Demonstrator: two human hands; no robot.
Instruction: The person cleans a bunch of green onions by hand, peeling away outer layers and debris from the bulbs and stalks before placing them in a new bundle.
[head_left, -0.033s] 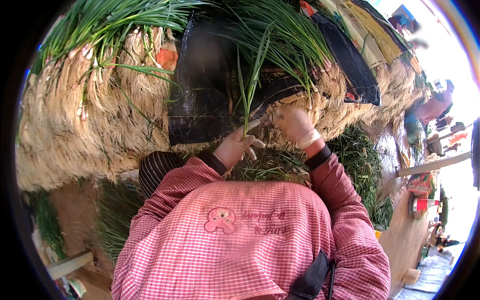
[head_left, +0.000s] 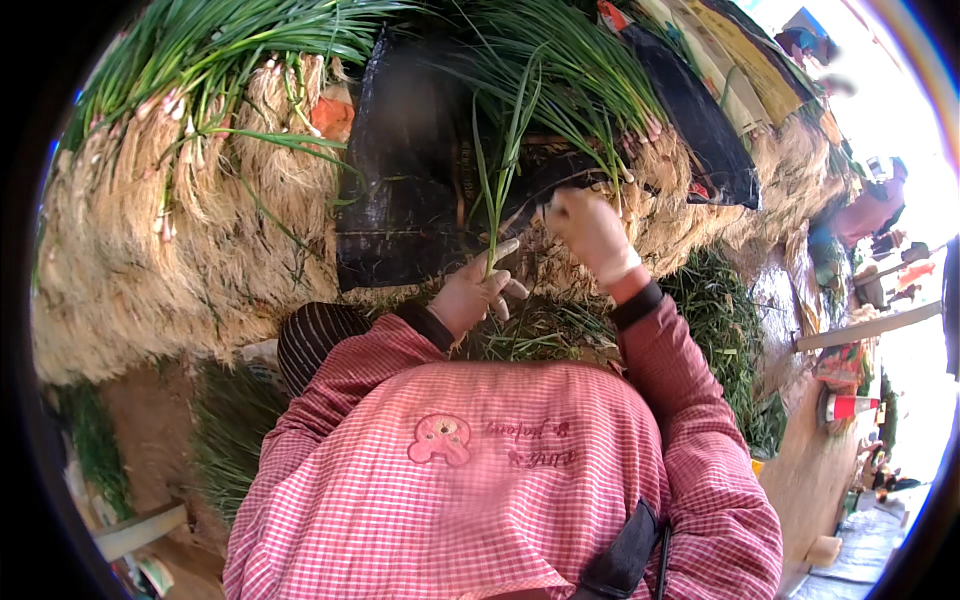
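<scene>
My left hand (head_left: 470, 297), in a pale thin glove, is closed around the lower stems of a small bunch of green garlic (head_left: 500, 190). Its long leaves stand up and away from me. To the right, my gloved right hand (head_left: 592, 235) is raised with the fingers curled in, apart from the bunch. Motion smears its fingertips, so whatever they may hold is hidden. Just beyond that hand lies a pile of green garlic (head_left: 585, 85), small pinkish bulbs toward me.
More green garlic (head_left: 250, 35) lies at the far left above a thick mat of pale roots (head_left: 150, 250). A black plastic sheet (head_left: 395, 210) covers the middle. Leaf trimmings (head_left: 540, 330) lie below my hands. A traffic cone (head_left: 850, 408) stands at right, with people farther off.
My right hand has moved slightly up and away from me, its fingers less blurred than before. The left hand and its bunch stay nearly still.
</scene>
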